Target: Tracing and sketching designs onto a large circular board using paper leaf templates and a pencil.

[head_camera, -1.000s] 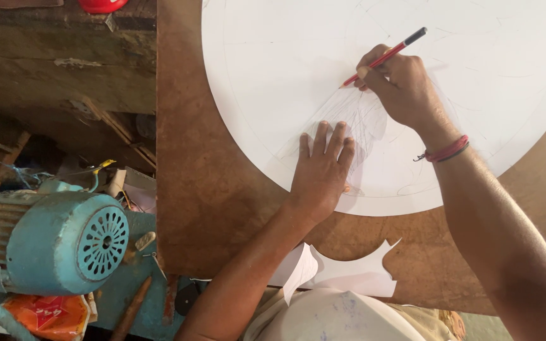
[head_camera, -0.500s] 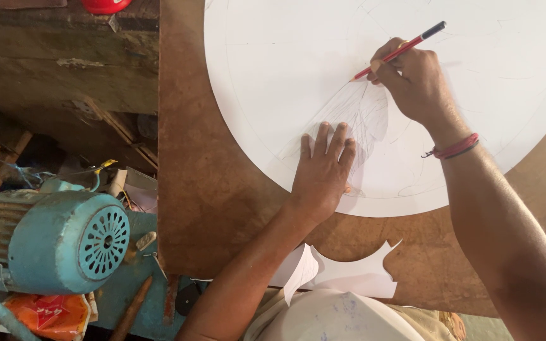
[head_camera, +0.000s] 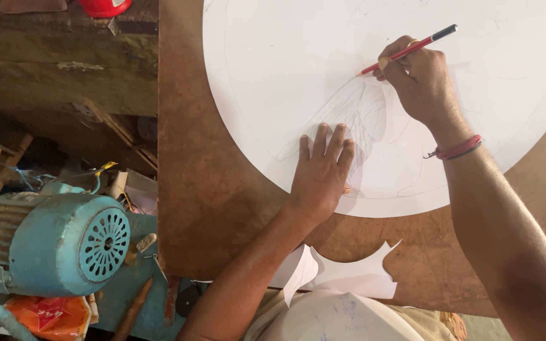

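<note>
Far off to the left of both hands, one teal electric motor [head_camera: 64,243] can be seen, with one orange plastic bag [head_camera: 48,316] tucked under it and a wooden handle [head_camera: 135,308] lying just beside. Up at the top edge, one red object [head_camera: 103,7] is cut off by the frame, so what it is can't be told. All of that sits on rough wooden planks [head_camera: 64,76], well apart from the work.

Next over, one brown board [head_camera: 222,189] is laid out, and on it one big round white sheet [head_camera: 298,69] with faint pencil lines. The left hand [head_camera: 321,173] is pressed flat on the sheet's lower edge, fingers spread and nothing gripped, so it's loose and open, just pinning the sheet down. Right above its fingertips a feathery pencil sketch [head_camera: 361,110] is drawn on the sheet.

Below the left wrist, one white paper offcut [head_camera: 349,271] with pointed corners lies on the board's near edge.

To the right, the right hand [head_camera: 421,82] is clenched around one red pencil [head_camera: 406,50], black-capped end tilted up and away, tip touching the sheet at the top of the sketch. One red string band [head_camera: 457,149] is worn on that wrist.
</note>
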